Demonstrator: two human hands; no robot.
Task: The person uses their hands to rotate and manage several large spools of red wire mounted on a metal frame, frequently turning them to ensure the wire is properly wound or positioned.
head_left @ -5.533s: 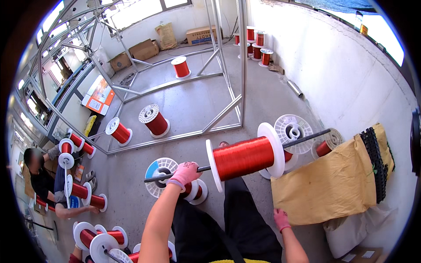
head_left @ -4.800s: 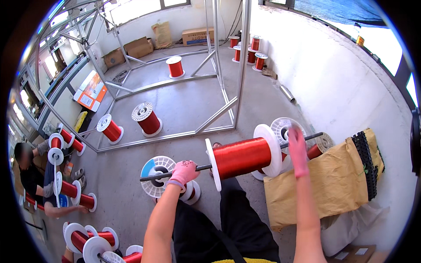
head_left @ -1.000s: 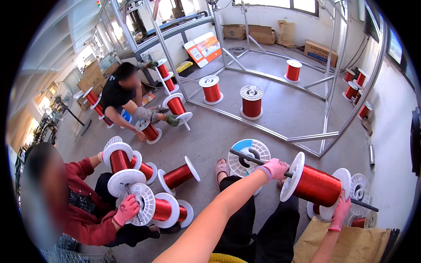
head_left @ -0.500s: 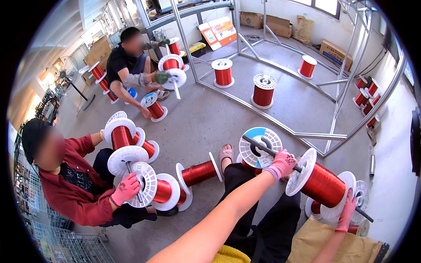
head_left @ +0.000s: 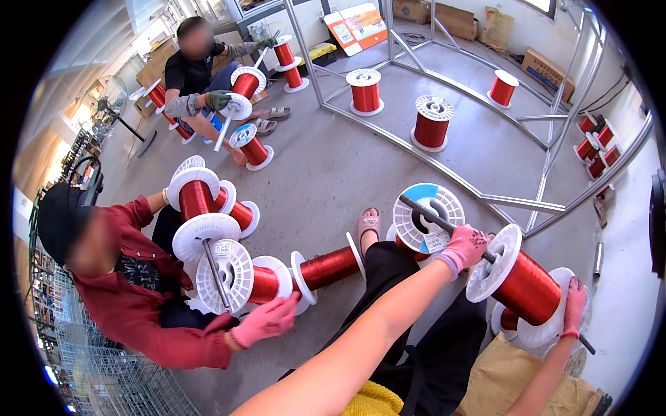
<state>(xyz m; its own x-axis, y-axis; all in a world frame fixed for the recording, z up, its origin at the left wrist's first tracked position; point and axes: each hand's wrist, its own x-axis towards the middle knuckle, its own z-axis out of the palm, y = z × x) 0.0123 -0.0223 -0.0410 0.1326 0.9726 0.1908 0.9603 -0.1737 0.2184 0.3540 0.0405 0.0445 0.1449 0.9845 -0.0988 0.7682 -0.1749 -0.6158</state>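
Wearing a pink glove, my left hand (head_left: 467, 248) is closed around a dark metal rod (head_left: 424, 213). The rod runs through the core of a large white-flanged spool of red wire (head_left: 526, 290), and its other end pokes out at the far side. My right hand (head_left: 574, 305), also pink-gloved, grips the edge of that spool's right flange. The spool lies tilted on its side above my right leg. Just beyond my left hand stands another spool (head_left: 444, 195) with a blue and white top, partly behind the rod.
At left, a co-worker in a dark red shirt (head_left: 139, 263) sits by spools with a rod through one. Another person (head_left: 201, 76) works farther back. A metal frame (head_left: 416, 156) surrounds several upright spools. Brown sacking (head_left: 524, 381) lies near my right forearm.
The view has shifted slightly; my hands keep their hold on the rod and spool. The red-shirted co-worker's pink-gloved hand has left the rod and moved toward me. The farther person's spool has tilted.
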